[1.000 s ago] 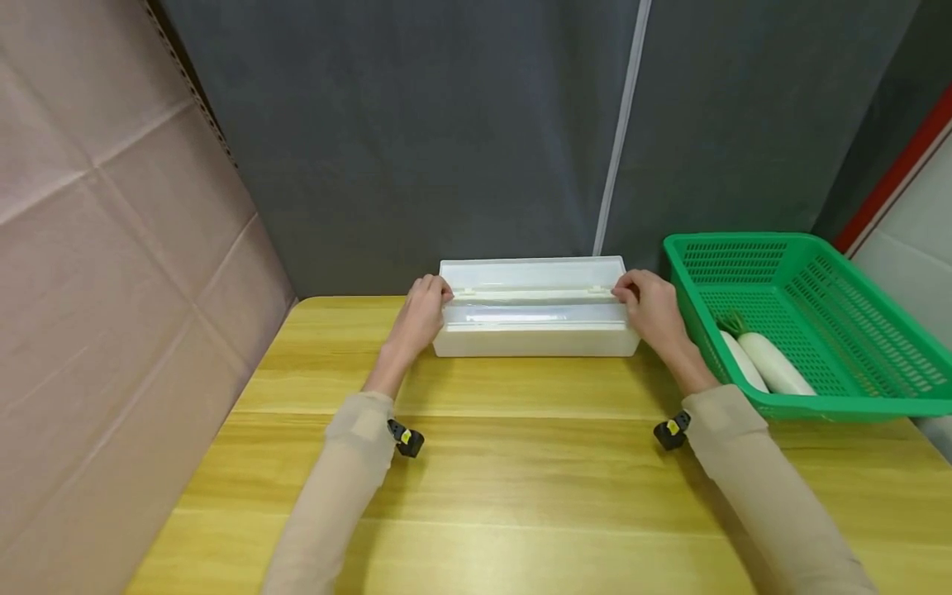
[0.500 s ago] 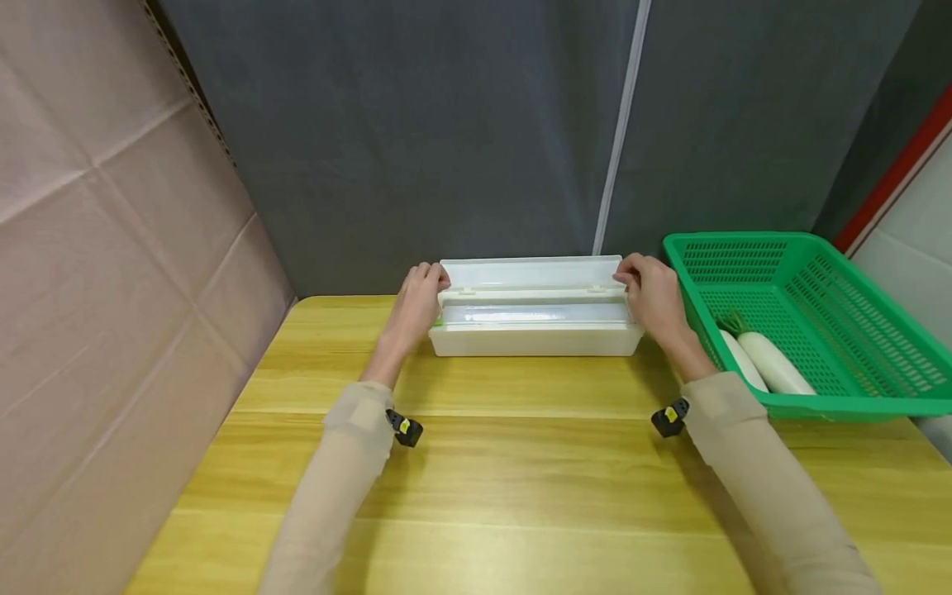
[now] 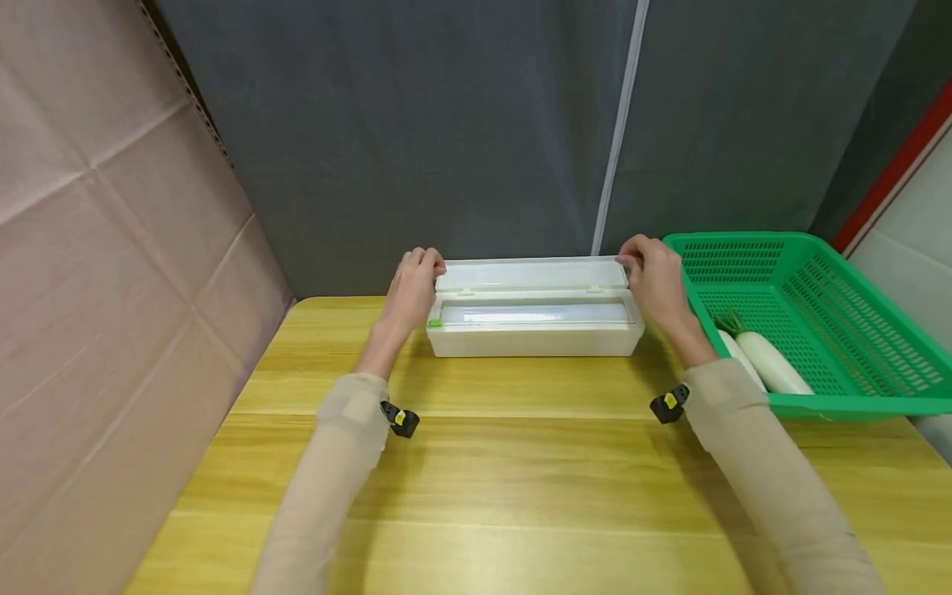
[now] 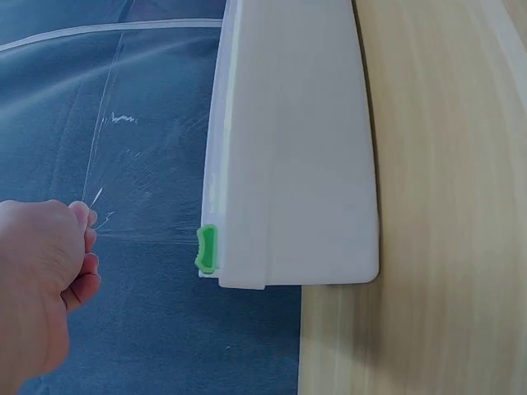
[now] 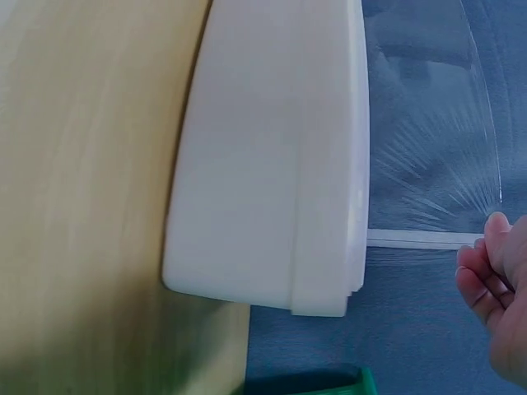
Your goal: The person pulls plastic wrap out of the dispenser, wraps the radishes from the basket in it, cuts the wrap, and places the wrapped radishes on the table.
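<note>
A white cling film dispenser (image 3: 531, 342) lies lengthwise at the table's back edge, its lid (image 3: 528, 273) tipped back. Through the long window shows a pale roll (image 3: 531, 314). At the dispenser's left end sits a green slider (image 4: 207, 248). Clear cling film (image 5: 432, 123) stretches out of the dispenser, wrinkled toward the corners. My left hand (image 3: 412, 285) pinches its left corner between thumb and curled fingers. The right hand (image 3: 654, 277) pinches the right corner the same way. Both hands are raised beside the lid's ends, apart from the dispenser.
On the right, a green basket (image 3: 878, 405) holds two white radishes (image 3: 773, 364), one with green stalks. A dark curtain (image 3: 416, 132) hangs right behind the table (image 3: 535, 479). A pale quilted wall (image 3: 111, 289) borders the left side.
Both hands have risen from the dispenser's window to the lid's top edge and spread slightly outward, drawing cling film up. The roll and green slider show more plainly now.
</note>
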A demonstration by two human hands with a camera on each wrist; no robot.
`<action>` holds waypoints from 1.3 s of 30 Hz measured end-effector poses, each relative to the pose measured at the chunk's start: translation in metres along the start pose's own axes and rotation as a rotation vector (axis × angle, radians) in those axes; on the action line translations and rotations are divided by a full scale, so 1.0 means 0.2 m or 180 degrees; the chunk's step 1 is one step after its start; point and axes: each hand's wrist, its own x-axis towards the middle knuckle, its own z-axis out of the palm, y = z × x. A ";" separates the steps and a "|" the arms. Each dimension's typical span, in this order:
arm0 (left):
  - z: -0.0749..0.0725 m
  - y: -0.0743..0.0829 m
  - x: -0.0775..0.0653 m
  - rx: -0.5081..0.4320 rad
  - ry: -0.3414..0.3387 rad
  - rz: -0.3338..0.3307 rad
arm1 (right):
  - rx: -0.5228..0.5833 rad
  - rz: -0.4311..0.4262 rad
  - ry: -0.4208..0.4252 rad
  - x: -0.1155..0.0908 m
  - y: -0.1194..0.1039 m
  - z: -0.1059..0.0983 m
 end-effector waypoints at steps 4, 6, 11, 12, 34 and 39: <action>-0.03 0.01 0.02 0.0012 0.0019 0.0034 | 0.0003 -0.0122 0.0092 0.02 -0.01 -0.02; -0.04 0.02 0.02 0.0031 0.0033 0.0063 | 0.0015 -0.0175 0.0138 0.03 -0.02 -0.02; -0.07 0.02 0.05 0.0122 0.0096 0.0130 | -0.0021 -0.0233 0.0226 0.07 -0.03 -0.03; -0.08 0.02 0.05 0.0135 0.0109 0.0138 | -0.0022 -0.0236 0.0240 0.08 -0.03 -0.03; -0.25 0.10 0.16 0.0135 0.0314 0.0191 | -0.0005 -0.0249 0.0474 0.22 -0.12 -0.15; -0.28 0.11 0.19 0.0137 0.0432 0.0250 | -0.0045 -0.0218 0.0519 0.25 -0.15 -0.17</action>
